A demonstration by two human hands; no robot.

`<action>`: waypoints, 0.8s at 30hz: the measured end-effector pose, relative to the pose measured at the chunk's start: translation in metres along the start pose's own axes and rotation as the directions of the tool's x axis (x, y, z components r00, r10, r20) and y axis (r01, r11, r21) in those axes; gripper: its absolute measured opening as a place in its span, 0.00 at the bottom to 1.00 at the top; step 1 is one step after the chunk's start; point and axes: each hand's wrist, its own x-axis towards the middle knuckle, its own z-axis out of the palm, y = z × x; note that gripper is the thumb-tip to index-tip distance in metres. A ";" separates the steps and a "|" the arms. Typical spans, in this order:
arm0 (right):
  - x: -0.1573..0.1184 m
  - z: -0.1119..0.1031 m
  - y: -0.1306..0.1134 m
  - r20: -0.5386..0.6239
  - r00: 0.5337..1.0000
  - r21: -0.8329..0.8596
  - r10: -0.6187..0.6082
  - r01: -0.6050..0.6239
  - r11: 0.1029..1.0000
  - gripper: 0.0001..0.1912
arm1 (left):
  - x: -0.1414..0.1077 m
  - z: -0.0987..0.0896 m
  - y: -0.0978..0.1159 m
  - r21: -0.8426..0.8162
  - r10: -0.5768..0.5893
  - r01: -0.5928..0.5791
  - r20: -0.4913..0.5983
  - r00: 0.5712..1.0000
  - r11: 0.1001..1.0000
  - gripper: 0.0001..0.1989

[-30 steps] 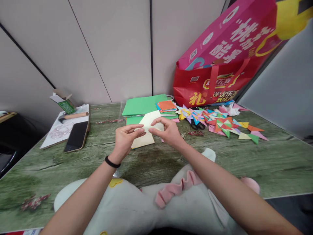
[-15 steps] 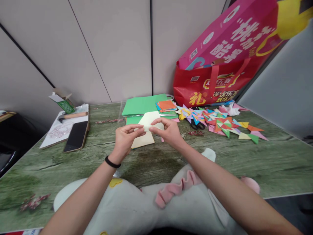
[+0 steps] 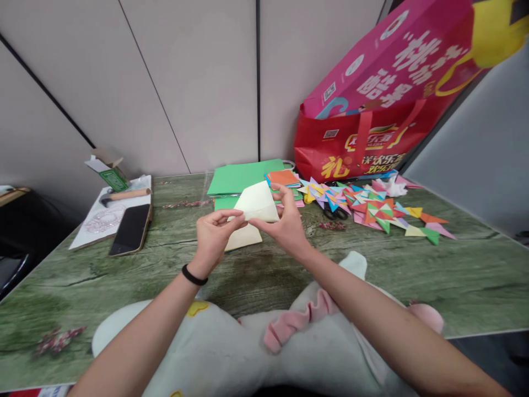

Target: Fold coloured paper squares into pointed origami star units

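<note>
A pale yellow sheet of folding paper (image 3: pixel 257 200) is held up above the table between my two hands, with a fold along its lower edge. My left hand (image 3: pixel 215 234) pinches its lower left corner between thumb and fingers. My right hand (image 3: pixel 288 223) has its thumb along the lower edge and its fingers behind the right side, partly hidden by the sheet. Below, a small stack of pale yellow paper (image 3: pixel 244 238) lies on the table, partly covered by the held sheet.
Green paper packs (image 3: pixel 243 175) and orange squares (image 3: pixel 284 178) lie behind my hands. Folded paper pieces (image 3: pixel 380 209) and scissors (image 3: pixel 335 214) are to the right, before a red bag (image 3: pixel 330 143). A phone (image 3: pixel 130 230) and hammer (image 3: pixel 126 194) lie left; a plush toy (image 3: pixel 231 342) is in front of me.
My right fingers have moved from pinching the fold's middle to the sheet's right side, spreading out behind it. More of the sheet shows now. My left hand keeps its pinch.
</note>
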 end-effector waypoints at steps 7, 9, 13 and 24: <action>-0.003 0.008 0.000 -0.003 0.987 0.096 0.158 -0.157 0.983 0.47 | -0.001 0.001 -0.002 -0.035 0.019 -0.018 0.017 1.000 0.999 0.08; -0.004 0.008 -0.002 0.004 0.984 0.130 0.179 -0.178 0.975 0.46 | -0.002 0.001 -0.002 -0.050 0.026 -0.025 0.032 0.999 0.998 0.07; -0.003 0.007 -0.007 -0.008 0.978 0.135 0.207 -0.204 0.970 0.43 | -0.002 0.001 -0.002 -0.064 0.024 -0.020 0.066 0.998 0.998 0.07; 0.000 0.005 -0.002 0.121 0.946 0.307 0.302 -0.325 0.895 0.37 | 0.002 -0.003 -0.002 -0.038 0.008 -0.005 0.058 0.998 0.999 0.09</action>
